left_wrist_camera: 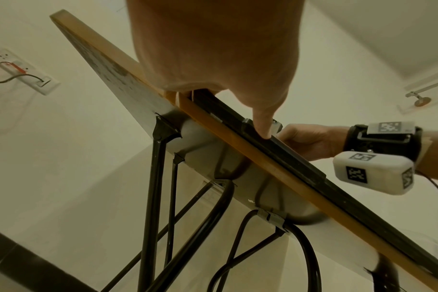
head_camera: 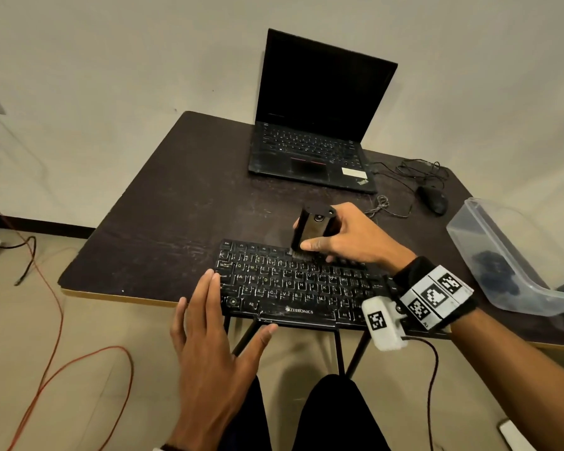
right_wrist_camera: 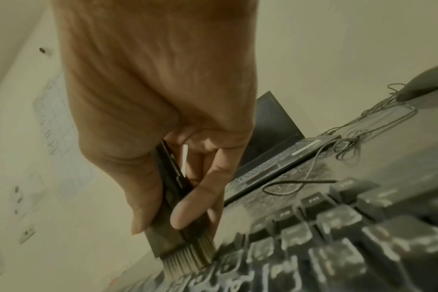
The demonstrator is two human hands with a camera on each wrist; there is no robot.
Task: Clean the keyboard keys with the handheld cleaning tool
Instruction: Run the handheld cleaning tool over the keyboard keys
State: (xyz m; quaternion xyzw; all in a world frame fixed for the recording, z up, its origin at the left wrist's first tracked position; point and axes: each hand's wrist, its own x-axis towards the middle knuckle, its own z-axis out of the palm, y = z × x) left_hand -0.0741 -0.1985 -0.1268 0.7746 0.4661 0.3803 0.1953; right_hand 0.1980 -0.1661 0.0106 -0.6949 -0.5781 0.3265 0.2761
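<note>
Dark table [head_camera: 163, 203], scuffed top, pale edge band. Open black laptop [head_camera: 316, 125] sat at the far side, screen off; clear plastic tub [head_camera: 502, 255] at the right edge, wired mouse [head_camera: 433, 199] with its loose cable behind it. Black Zebronics keyboard [head_camera: 293, 284] lay at the near table edge, front lip overhanging slightly, keycaps dusty with white legends. Left hand [head_camera: 209, 333] was spread flat, fingers straight, fingertips on the keyboard's left end and thumb at its front lip, probably to stop it sliding while brushed. Right hand [head_camera: 349, 236] pinched the handheld cleaning tool [head_camera: 310, 227], thumb on one face and fingers on the other, held near upright so the bristles met the keys. Tool: short black block body, pale bristle tuft [right_wrist_camera: 188, 254] at the bottom, resting on the top key rows, left of centre.
</note>
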